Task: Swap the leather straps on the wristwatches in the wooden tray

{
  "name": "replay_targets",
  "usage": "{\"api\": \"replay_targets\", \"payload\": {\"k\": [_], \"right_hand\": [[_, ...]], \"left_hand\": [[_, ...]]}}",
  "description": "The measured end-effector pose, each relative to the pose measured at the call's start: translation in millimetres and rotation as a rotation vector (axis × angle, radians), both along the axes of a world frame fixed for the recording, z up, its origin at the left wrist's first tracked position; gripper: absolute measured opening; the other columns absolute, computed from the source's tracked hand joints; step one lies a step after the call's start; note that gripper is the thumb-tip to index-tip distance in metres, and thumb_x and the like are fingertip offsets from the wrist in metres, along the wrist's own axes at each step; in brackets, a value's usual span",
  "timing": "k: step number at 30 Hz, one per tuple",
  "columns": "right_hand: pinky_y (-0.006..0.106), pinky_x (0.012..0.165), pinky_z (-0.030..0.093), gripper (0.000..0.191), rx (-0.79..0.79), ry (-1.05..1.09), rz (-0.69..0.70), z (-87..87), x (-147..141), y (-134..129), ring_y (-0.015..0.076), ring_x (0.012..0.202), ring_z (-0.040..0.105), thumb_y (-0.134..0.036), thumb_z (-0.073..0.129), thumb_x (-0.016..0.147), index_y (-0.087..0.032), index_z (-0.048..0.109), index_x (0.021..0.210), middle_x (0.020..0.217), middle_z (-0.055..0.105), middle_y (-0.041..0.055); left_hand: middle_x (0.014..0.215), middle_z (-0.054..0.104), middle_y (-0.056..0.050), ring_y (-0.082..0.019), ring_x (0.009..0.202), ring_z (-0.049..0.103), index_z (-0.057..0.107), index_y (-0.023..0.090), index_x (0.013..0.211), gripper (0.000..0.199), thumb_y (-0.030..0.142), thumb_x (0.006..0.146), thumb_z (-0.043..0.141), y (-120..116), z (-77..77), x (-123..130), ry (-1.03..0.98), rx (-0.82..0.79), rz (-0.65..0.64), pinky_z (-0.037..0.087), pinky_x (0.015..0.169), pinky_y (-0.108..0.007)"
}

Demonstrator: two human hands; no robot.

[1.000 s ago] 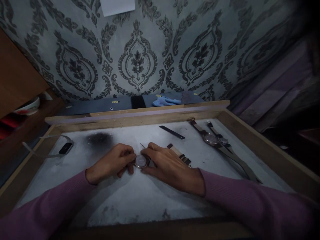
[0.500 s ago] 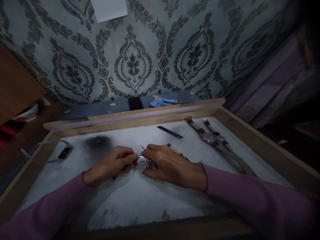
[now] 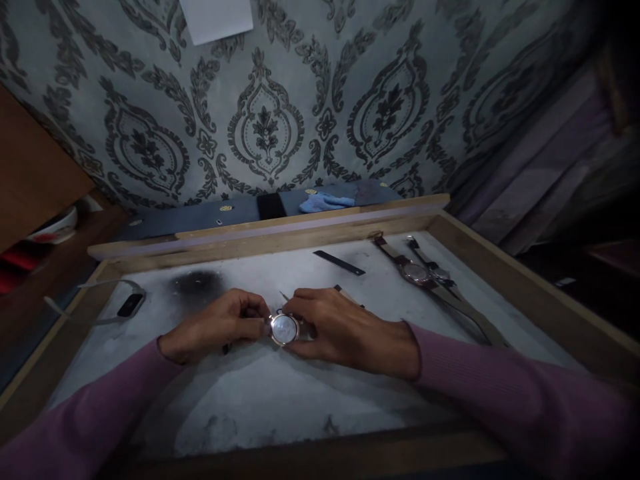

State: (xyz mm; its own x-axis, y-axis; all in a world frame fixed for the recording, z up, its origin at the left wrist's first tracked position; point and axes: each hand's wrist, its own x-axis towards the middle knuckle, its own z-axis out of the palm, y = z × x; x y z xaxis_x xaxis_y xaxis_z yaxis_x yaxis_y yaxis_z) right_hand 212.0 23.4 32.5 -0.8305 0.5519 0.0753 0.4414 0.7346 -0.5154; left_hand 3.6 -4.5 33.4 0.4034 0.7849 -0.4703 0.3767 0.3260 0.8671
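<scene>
A round watch (image 3: 285,329) with a shiny metal rim and a pale, reflecting face is held just above the white work surface. My right hand (image 3: 345,331) closes around its right side, thumb below and fingers above. At the watch's left edge, my left hand (image 3: 220,327) is closed, its thumb and fingertips pinching there; the exact spot they grip is too small to make out. A thin pointed tool (image 3: 283,296) shows just beyond my right fingertips, its other end hidden. Behind my right hand, a dark-and-light strip (image 3: 345,293) is partly covered.
Wooden edging (image 3: 310,231) frames the surface. A flat black strip (image 3: 340,263) lies toward the back. At right rest a brown-strapped watch (image 3: 415,273) and another watch (image 3: 440,274). A grey-banded smartwatch (image 3: 131,305) is at left. A blue cloth (image 3: 325,202) lies behind the frame.
The watch has tilted slightly, and its face now catches more light. My left hand has shifted a little left, its fingers bending differently at the watch's edge. My right hand keeps its hold.
</scene>
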Motion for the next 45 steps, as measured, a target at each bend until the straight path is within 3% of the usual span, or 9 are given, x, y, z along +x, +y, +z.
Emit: {"api": "replay_targets", "payload": {"k": [7, 15, 23, 32, 39, 45], "right_hand": [[0.023, 0.056, 0.036, 0.016, -0.027, 0.012, 0.024, 1.8, 1, 2, 0.011, 0.062, 0.051, -0.022, 0.069, 0.079, -0.009, 0.067, 0.088, 0.073, 0.057, 0.0024], [0.023, 0.056, 0.036, 0.013, -0.042, 0.041, 0.042, 0.6, 1, 4, 0.0114, 0.062, 0.053, -0.023, 0.069, 0.079, -0.011, 0.065, 0.083, 0.072, 0.058, 0.0023], [0.019, 0.049, 0.037, 0.019, -0.44, 0.177, -0.134, -6.8, -1, 6, 0.0101, 0.058, 0.055, -0.022, 0.07, 0.074, -0.015, 0.063, 0.089, 0.068, 0.061, -0.001], [0.023, 0.06, 0.043, 0.021, -0.859, 0.366, -0.132, -12.2, -4, 7, 0.0109, 0.066, 0.055, -0.028, 0.069, 0.076, -0.012, 0.065, 0.088, 0.075, 0.063, 0.0019], [0.019, 0.052, 0.038, 0.025, -1.004, 0.351, -0.219, 0.8, -5, 6, 0.0069, 0.057, 0.049, -0.03, 0.074, 0.07, -0.01, 0.065, 0.082, 0.069, 0.062, 0.0009], [0.018, 0.05, 0.038, 0.027, -1.041, 0.374, -0.222, 1.9, -5, 7, 0.0062, 0.057, 0.05, -0.033, 0.075, 0.069, -0.01, 0.065, 0.08, 0.07, 0.062, 0.0009]], "left_hand": [[0.051, 0.039, 0.008, -0.008, 0.048, 0.028, 0.063, 0.013, 0.077, 0.031, 0.043, 0.073, 0.067, 0, 7.7, 1, 0.043, 0.027, -0.006, 0.018, 0.045, -0.023], [0.057, 0.044, 0.006, -0.008, 0.05, 0.031, 0.063, 0.012, 0.078, 0.027, 0.039, 0.074, 0.066, 2, 4.7, -3, 0.031, 0.034, -0.043, 0.019, 0.047, -0.023], [0.057, 0.043, 0.006, -0.008, 0.052, 0.031, 0.063, 0.013, 0.078, 0.017, 0.03, 0.077, 0.063, -1, 1.2, -3, -0.033, 0.038, -0.035, 0.019, 0.049, -0.023], [0.054, 0.04, 0.007, -0.007, 0.05, 0.028, 0.064, 0.013, 0.078, 0.017, 0.03, 0.078, 0.063, -3, 2.9, 3, -0.052, 0.05, 0.019, 0.019, 0.047, -0.022], [0.059, 0.042, 0.006, -0.007, 0.052, 0.029, 0.066, 0.013, 0.083, 0.019, 0.031, 0.082, 0.061, -4, -1.4, 0, -0.106, 0.05, -0.003, 0.021, 0.048, -0.021], [0.056, 0.04, 0.007, -0.007, 0.049, 0.026, 0.066, 0.012, 0.083, 0.02, 0.032, 0.081, 0.062, -4, 2.2, 2, -0.081, 0.045, 0.005, 0.018, 0.046, -0.021]]}}
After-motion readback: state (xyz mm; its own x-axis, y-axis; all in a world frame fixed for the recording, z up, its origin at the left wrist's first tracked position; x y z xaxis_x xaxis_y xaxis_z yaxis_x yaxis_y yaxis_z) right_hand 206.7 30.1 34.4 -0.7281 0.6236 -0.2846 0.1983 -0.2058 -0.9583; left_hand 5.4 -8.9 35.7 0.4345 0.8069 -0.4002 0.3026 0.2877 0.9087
